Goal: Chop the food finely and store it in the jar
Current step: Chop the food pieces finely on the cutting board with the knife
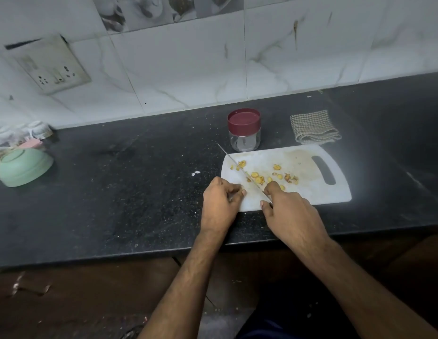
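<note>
A white cutting board (311, 192) lies on the black counter, with several yellow food slices (258, 178) scattered across it. My right hand (290, 209) grips the handle of a knife (233, 162); the thin blade runs up and left across the slices. My left hand (221, 199) rests at the board's left edge with its fingers curled, and I cannot tell whether it holds a piece. Just behind the board stands a clear jar (244, 138) with its dark red lid (244, 119) on.
A folded checked cloth (314, 127) lies to the right of the jar. An upturned green bowl (23, 168) sits at the far left by some cups (22, 132). The tiled wall bears a socket plate (52, 64). The counter's front edge (139, 253) runs below my hands.
</note>
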A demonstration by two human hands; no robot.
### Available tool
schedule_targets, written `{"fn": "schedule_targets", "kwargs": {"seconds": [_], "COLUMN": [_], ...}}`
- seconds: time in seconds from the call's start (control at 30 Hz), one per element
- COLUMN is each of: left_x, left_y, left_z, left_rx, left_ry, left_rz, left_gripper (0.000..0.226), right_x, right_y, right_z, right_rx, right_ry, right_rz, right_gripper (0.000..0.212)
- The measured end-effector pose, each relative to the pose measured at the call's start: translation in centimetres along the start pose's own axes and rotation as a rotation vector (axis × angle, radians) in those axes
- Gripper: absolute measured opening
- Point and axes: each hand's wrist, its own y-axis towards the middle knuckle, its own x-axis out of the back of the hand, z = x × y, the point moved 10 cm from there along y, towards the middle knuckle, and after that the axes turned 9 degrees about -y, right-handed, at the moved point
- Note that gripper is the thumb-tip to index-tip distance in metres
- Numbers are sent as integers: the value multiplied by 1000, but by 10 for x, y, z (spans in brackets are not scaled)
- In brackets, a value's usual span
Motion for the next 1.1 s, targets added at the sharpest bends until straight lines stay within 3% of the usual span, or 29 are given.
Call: {"fn": "schedule_targets", "kwargs": {"seconds": [0.17, 0.4, 0.63, 0.73, 0.87, 1.1], "left_x": [1, -15, -10, -15, -23, -3], "left_y": [6, 25, 77, 99, 103, 92], "left_z": [-1, -8, -30, -28, -20, -9], "left_rx": [10, -101, -157, -104, -83, 33], "left_ry": [-46, 168, 215, 216, 284, -107], "left_rz": [26, 196, 26, 30, 46, -84], "left_gripper": [7, 17, 25, 6, 13, 17], "right_x": [9, 10, 19, 24, 25, 22], "right_y": [0, -3, -2, 1, 6, 13], "right_z": [-6, -13, -31, -43, -52, -45], "right_rx": [19, 6, -46, -72, -92, -76], "right_ry": [22, 56, 94, 92, 91, 49], "right_rz": [-7, 20, -22, -33, -29, -35], "right_gripper": [24, 27, 23, 23, 24, 20]}}
